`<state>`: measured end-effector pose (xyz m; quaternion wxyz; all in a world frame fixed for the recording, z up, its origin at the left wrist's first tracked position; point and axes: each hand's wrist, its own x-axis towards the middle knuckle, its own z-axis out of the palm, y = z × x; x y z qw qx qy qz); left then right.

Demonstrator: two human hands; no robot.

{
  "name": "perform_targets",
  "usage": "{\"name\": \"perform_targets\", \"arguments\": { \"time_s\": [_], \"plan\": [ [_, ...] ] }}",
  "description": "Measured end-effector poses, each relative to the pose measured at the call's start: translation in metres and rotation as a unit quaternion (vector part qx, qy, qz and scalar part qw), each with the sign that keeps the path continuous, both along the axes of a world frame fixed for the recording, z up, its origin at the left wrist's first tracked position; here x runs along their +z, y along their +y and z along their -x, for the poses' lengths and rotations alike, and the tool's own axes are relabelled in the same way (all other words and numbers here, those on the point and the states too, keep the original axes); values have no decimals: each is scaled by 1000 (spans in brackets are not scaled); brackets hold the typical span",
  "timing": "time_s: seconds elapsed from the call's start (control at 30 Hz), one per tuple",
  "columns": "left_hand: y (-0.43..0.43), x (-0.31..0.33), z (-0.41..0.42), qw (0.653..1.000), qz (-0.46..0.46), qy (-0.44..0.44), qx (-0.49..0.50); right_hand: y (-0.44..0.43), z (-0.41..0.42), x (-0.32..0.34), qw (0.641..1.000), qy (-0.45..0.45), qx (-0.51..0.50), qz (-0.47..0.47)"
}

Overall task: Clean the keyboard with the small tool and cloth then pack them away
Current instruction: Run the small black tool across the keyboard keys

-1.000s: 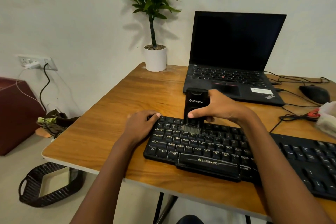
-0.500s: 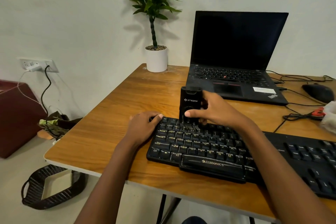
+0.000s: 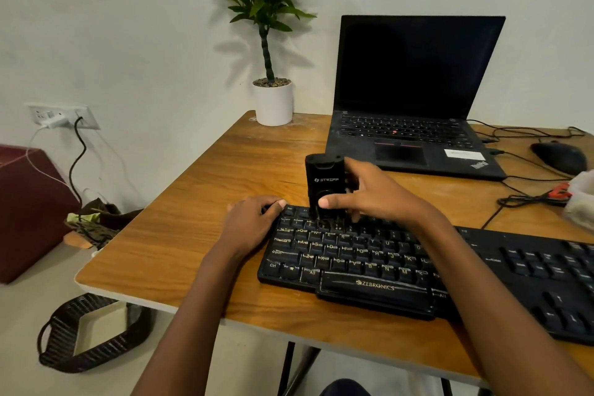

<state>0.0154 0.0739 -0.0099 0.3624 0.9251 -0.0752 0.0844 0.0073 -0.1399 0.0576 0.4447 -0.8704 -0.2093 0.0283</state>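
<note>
While the right hand [image 3: 379,199] is clamped round the small tool [image 3: 323,183] (black, STRIFF printed on the side), thumb on its near face and the other fingers curled behind it, the tool stands upright with its bottom end down on the number row, at the far left part of the keyboard [image 3: 353,254]. The tip itself is too blurry to make out.

The left hand [image 3: 254,219] holds the keyboard's far left corner, with the thumb on top by the Esc key and the fingers curled down at the edge.

That keyboard is a black Zebronics one, lying near the front edge of the wooden table [image 3: 193,235]. A second black keyboard [image 3: 546,273] lies just to its right.

Far side of the table has an open laptop [image 3: 414,100] with a dark screen, and a potted plant [image 3: 273,103] in a white pot at the far left corner. A black mouse [image 3: 559,157] sits to the right of the laptop with loose cables [image 3: 520,199] around it. At the right edge there's a whitish cloth [image 3: 583,199], well apart from both hands.

Down on the floor to the left sits a dark woven basket [image 3: 93,334].
</note>
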Motion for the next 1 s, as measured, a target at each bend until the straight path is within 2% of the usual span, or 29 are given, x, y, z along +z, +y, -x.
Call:
{"name": "perform_targets", "arguments": {
  "time_s": [0.23, 0.37, 0.43, 0.63, 1.0],
  "plan": [
    [-2, 2, 2, 1000, -7, -2, 9, 6, 3, -3, 999, -3, 16, -28],
    [1, 0, 1, 1000, 17, 4, -3, 12, 4, -4, 999, -45, 10, -8],
    [2, -2, 0, 1000, 28, 3, -11, 12, 3, -3, 999, -16, 30, -28],
    [2, -3, -1, 999, 29, 7, -13, 17, 4, -6, 998, -11, 40, -43],
    [0, 0, 0, 1000, 9, 6, -4, 20, 2, -6, 998, -53, 9, -28]
  ]
}}
